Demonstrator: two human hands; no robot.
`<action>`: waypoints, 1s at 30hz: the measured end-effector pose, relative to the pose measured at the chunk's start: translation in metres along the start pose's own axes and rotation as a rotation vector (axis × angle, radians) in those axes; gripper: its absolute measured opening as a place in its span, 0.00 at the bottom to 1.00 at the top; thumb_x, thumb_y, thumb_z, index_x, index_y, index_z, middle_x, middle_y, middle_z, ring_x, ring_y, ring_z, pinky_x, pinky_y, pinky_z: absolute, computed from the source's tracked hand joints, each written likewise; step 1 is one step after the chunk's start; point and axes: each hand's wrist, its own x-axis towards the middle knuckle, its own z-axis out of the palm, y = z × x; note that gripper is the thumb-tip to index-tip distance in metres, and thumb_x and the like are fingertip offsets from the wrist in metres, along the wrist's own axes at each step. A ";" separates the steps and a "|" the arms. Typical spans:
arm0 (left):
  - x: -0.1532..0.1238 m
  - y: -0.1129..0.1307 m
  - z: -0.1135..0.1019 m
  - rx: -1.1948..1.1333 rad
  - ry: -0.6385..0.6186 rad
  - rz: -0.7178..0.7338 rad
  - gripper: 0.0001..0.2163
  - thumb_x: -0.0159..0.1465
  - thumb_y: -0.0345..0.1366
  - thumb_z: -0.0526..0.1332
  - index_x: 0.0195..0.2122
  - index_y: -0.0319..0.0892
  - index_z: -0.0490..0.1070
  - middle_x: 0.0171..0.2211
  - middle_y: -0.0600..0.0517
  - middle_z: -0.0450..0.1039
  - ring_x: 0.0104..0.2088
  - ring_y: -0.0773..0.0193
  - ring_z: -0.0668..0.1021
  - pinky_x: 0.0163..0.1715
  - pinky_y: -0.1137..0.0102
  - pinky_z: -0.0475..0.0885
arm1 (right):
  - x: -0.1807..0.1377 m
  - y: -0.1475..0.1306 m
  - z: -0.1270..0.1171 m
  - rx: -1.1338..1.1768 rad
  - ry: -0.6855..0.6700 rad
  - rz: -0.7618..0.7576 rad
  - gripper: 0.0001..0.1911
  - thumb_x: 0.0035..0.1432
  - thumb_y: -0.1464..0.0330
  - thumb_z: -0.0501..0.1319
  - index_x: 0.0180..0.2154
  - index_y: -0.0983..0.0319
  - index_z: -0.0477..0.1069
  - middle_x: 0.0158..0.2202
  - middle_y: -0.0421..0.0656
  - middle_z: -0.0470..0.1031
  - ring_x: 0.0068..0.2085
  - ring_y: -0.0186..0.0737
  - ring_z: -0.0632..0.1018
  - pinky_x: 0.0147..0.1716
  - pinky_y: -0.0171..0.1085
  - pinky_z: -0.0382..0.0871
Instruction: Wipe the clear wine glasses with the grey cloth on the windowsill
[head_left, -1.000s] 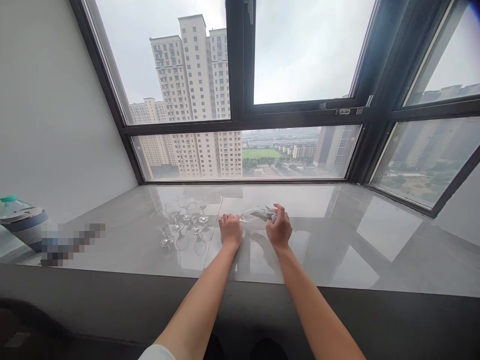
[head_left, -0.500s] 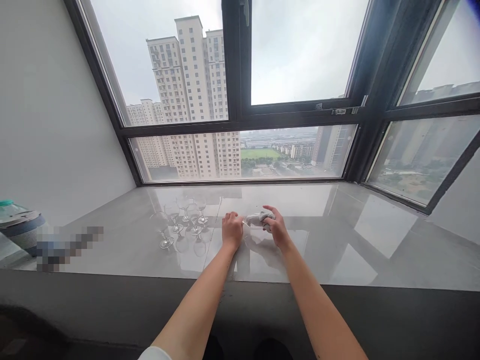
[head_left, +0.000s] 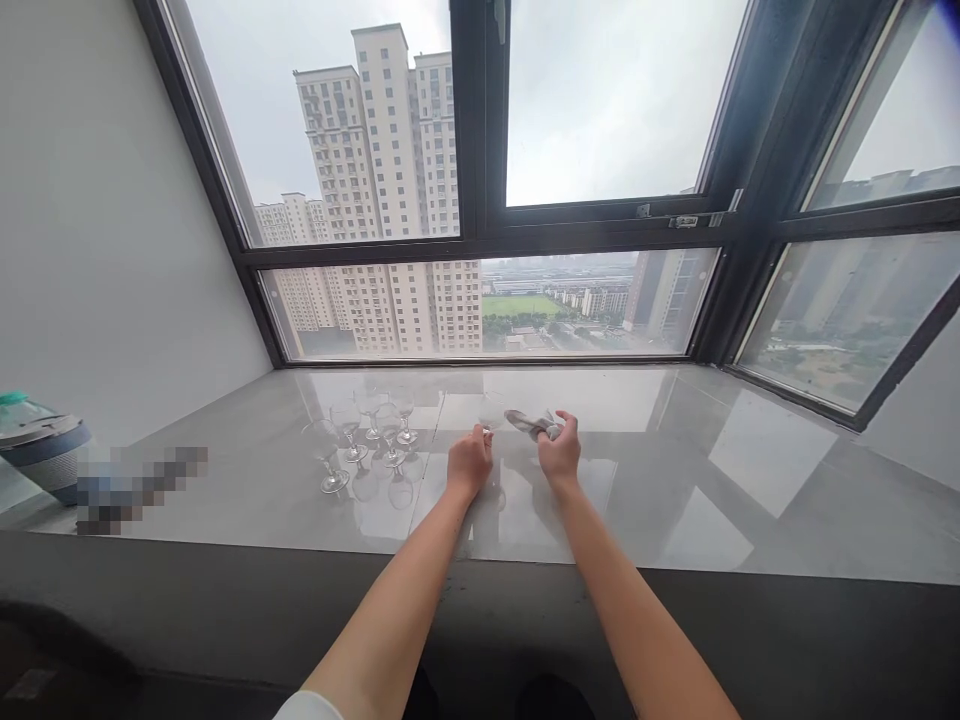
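Left hand (head_left: 470,467) pinches a stemmed glass (head_left: 492,409) low down over the windowsill (head_left: 645,500), apparently leaving the bowl free, while the right hand (head_left: 560,452) grips a grey cloth (head_left: 526,424) just beside it, five similar glasses (head_left: 389,426) standing leftward.

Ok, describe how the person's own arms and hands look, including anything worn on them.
The left hand and right hand are bare, with no gloves or watch visible. The left arm is uncovered up to the edge of a white sleeve; the right arm shows no sleeve within the picture.
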 end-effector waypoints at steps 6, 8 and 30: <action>-0.001 0.002 0.001 0.015 -0.048 -0.006 0.20 0.72 0.43 0.40 0.43 0.41 0.70 0.34 0.45 0.77 0.34 0.58 0.79 0.33 0.68 0.65 | -0.016 -0.010 0.015 0.416 -0.443 0.022 0.37 0.44 0.64 0.63 0.57 0.57 0.56 0.34 0.40 0.74 0.32 0.41 0.75 0.33 0.43 0.73; -0.001 0.003 0.000 0.009 -0.052 -0.031 0.20 0.72 0.43 0.41 0.44 0.41 0.71 0.34 0.45 0.77 0.34 0.59 0.78 0.33 0.68 0.66 | -0.017 -0.013 0.012 0.569 -0.455 0.069 0.37 0.45 0.64 0.65 0.57 0.57 0.56 0.33 0.39 0.74 0.34 0.41 0.76 0.34 0.44 0.75; 0.003 -0.008 -0.002 -0.236 0.069 -0.040 0.12 0.64 0.32 0.54 0.47 0.43 0.72 0.33 0.50 0.79 0.34 0.62 0.79 0.38 0.70 0.67 | -0.008 0.001 0.020 0.152 -0.551 -0.043 0.33 0.42 0.68 0.58 0.54 0.60 0.61 0.24 0.34 0.68 0.26 0.39 0.70 0.34 0.42 0.68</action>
